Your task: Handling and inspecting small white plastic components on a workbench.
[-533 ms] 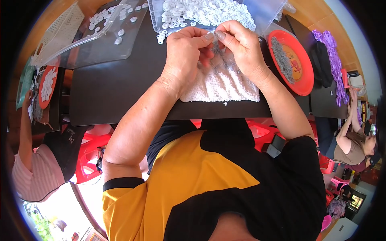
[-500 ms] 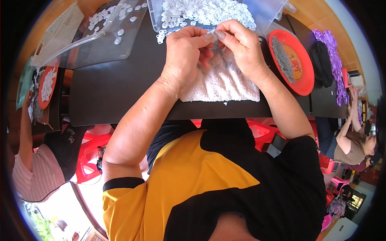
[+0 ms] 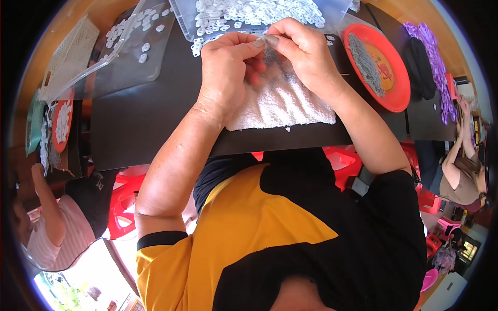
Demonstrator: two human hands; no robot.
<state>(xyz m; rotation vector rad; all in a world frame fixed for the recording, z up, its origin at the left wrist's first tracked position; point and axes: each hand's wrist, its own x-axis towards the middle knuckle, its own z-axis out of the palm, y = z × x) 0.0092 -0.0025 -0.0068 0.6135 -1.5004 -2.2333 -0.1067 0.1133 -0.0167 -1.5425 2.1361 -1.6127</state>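
Over a white towel (image 3: 285, 111) at the table's near edge, my left hand (image 3: 224, 70) and my right hand (image 3: 307, 58) meet fingertip to fingertip. Each pinches with thumb and forefinger; what they hold is small and mostly hidden by the fingers. Some grey strands (image 3: 274, 58) show on the towel just below them. Right beyond my hands stands a clear plastic bin (image 3: 182, 23) with a heap of small white plastic pieces (image 3: 259, 14). A few pieces lie by its near edge. To the right, a red oval plate (image 3: 399, 101) bears a bundle of grey cords (image 3: 364, 62).
A clear lid (image 3: 129, 78) with loose white pieces lies left, beside a white perforated basket (image 3: 75, 52). Purple ribbons (image 3: 434, 67) and a black pouch (image 3: 419, 67) lie far right. One person (image 3: 62, 223) sits at the left; another (image 3: 461, 166) is at the right.
My hands keep their pinch and sit slightly farther left in the picture. The whole view has shifted a little. The person at the left has lowered a hand from the red dish there.
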